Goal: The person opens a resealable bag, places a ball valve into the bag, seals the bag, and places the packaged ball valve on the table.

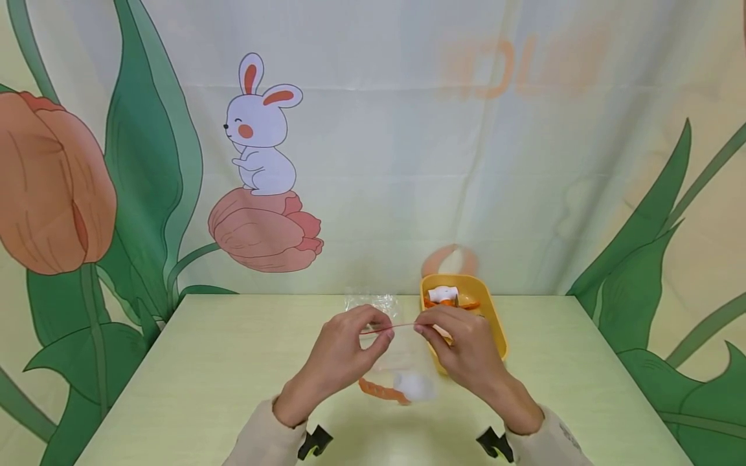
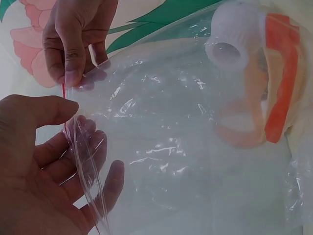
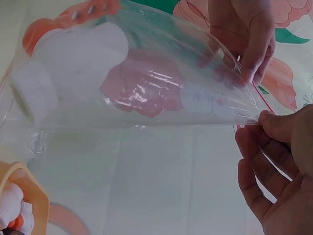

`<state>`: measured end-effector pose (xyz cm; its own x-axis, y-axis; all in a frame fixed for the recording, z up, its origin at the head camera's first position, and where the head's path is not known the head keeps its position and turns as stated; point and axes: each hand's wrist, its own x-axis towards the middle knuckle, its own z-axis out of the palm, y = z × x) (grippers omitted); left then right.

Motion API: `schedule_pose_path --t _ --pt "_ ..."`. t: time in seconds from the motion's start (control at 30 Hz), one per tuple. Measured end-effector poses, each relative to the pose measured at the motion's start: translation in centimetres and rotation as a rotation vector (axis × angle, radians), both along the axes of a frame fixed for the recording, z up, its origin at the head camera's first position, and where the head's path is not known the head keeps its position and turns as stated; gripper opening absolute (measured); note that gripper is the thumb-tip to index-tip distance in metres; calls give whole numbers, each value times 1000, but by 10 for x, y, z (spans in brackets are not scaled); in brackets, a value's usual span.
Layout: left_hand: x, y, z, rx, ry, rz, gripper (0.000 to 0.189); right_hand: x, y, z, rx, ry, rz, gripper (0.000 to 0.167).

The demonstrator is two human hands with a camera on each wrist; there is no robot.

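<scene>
Both hands pinch the red-edged top of a clear zip bag [image 2: 161, 127] between thumb and fingers, a short span apart. My left hand [image 1: 350, 346] grips the strip at its left part. The right hand [image 1: 466, 343] pinches it at the other end, close to the yellow basket. Through the film of the hanging bag show a white plastic piece [image 3: 78, 68] with a round ribbed opening and an orange piece [image 2: 283, 78] beside it. In the left wrist view, several left fingers lie behind the clear film.
A yellow basket [image 1: 500, 340] stands at the back right of the table [image 1: 221, 362], with white and orange pieces [image 1: 444, 294] in it. Crinkled clear plastic [image 1: 370, 299] lies at the table's back edge. A printed curtain [image 1: 373, 162] hangs right behind.
</scene>
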<state>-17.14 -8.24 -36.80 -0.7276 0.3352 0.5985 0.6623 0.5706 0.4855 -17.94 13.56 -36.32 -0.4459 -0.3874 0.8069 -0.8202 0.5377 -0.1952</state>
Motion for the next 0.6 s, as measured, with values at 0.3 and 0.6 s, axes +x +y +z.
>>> schedule_pose_path --t 0.3,0.6 --pt "1 -1 1 -15 26 -21 3 -1 0 2 -12 42 10 19" --pt "-1 -3 -1 -14 6 6 6 -1 2 1 -13 42 0 17"
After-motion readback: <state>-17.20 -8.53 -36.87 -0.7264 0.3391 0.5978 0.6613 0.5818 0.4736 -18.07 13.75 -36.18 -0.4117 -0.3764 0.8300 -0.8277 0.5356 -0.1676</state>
